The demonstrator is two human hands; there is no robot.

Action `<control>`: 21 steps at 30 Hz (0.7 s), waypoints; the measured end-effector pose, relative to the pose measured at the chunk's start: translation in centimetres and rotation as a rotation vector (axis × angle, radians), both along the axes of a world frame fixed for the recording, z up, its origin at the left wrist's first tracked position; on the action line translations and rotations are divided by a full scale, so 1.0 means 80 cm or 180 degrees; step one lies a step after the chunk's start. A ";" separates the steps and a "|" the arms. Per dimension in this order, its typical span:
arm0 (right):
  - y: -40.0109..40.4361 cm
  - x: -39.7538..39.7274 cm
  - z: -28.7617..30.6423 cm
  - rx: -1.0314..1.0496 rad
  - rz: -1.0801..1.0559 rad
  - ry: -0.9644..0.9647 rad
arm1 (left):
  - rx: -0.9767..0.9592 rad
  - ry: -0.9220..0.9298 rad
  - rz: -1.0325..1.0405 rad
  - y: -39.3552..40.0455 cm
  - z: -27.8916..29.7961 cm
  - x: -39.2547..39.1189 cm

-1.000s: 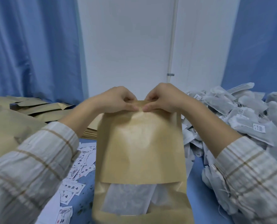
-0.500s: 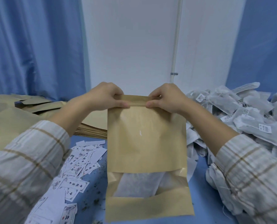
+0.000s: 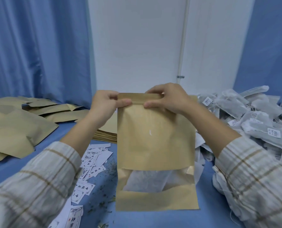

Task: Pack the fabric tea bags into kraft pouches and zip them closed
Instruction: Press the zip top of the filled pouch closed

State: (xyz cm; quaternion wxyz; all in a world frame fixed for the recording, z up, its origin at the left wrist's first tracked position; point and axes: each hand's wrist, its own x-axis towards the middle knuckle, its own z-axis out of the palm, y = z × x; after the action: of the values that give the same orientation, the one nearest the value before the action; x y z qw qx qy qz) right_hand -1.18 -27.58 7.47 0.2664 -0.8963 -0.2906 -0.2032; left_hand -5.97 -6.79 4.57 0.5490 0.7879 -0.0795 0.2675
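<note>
From the head view, the kraft pouch (image 3: 155, 137) stands upright on the blue table (image 3: 13, 163), a fabric tea bag (image 3: 147, 181) showing through its window. The left hand (image 3: 104, 104) pinches the zip strip at the left corner; the right hand (image 3: 168, 97) pinches it right of centre. To seal well, I'd press thumb against fingers firmly and run outward along the whole strip (no gaps). Loose tea bags (image 3: 252, 116) are heaped just right.

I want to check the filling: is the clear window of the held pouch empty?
No, a white tea bag shows behind the window of the kraft pouch, which the left hand and right hand pinch at its top.
</note>
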 end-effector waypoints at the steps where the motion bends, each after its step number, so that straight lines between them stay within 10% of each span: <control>1: -0.010 0.003 -0.002 0.0169 -0.0209 -0.0156 | -0.0154 -0.0011 0.0002 0.004 -0.002 0.000; 5: -0.069 0.009 -0.046 0.1630 -0.0233 0.1293 | -0.0909 0.0072 0.0041 0.041 -0.020 0.003; 8: -0.078 0.007 -0.111 0.1549 0.0674 0.2570 | -0.1475 0.0150 0.0180 0.054 -0.049 0.004; 21: 0.037 -0.004 -0.188 0.3676 0.0807 0.2792 | -0.1300 0.1914 -0.0555 0.099 -0.155 -0.070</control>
State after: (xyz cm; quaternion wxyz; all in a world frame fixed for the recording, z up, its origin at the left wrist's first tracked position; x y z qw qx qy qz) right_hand -1.49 -24.60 -7.60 0.8092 -0.5717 -0.1054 0.0857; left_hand -11.57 1.09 -7.85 0.7144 0.6958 0.0734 -0.0133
